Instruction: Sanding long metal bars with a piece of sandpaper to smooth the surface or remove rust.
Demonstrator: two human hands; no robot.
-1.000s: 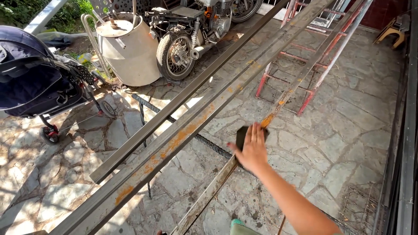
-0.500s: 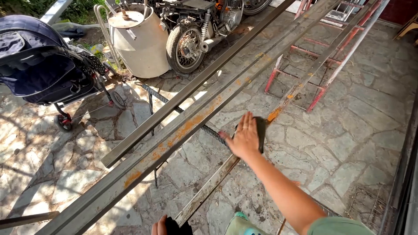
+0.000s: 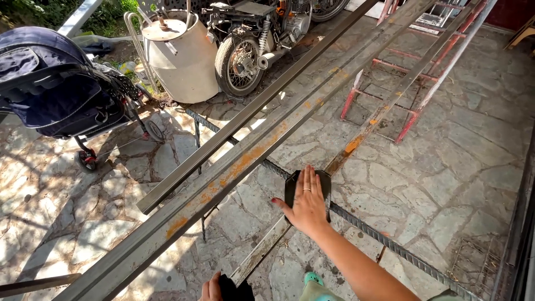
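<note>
Found the right hand [image 3: 308, 205] laid flat, palm down, on a black pad [image 3: 291, 189], fingers [image 3: 312, 179] stretched out and released, gripping nothing, thumb spread to the left. Found the pad resting on a narrow rusty strip [image 3: 356, 142], near the middle of the scene.

Traced the long axis of the strip on a diagonal: near end at the bottom centre, far end pointing up to the far right, past a red metal frame [image 3: 390, 67]. Noted an orange rust patch on it just beyond the pad.

Caught only a part of the left hand [image 3: 210, 289] at the near edge, beside a dark object [image 3: 234, 290] at the near end of the strip; could not tell whether those fingers clenched it.

Saw a wide rusty beam [image 3: 223, 178] just left of the strip, on much the same diagonal, and a darker bar [image 3: 251, 111] left of that. Saw a ribbed rod [image 3: 390, 245] crossing under the strip, running to the near right.

Noted a stone floor [image 3: 473, 139] beneath everything. Made out a dark stroller [image 3: 50, 89] far left, a pale metal canister [image 3: 178, 56] and a motorcycle [image 3: 251, 44] beyond.
</note>
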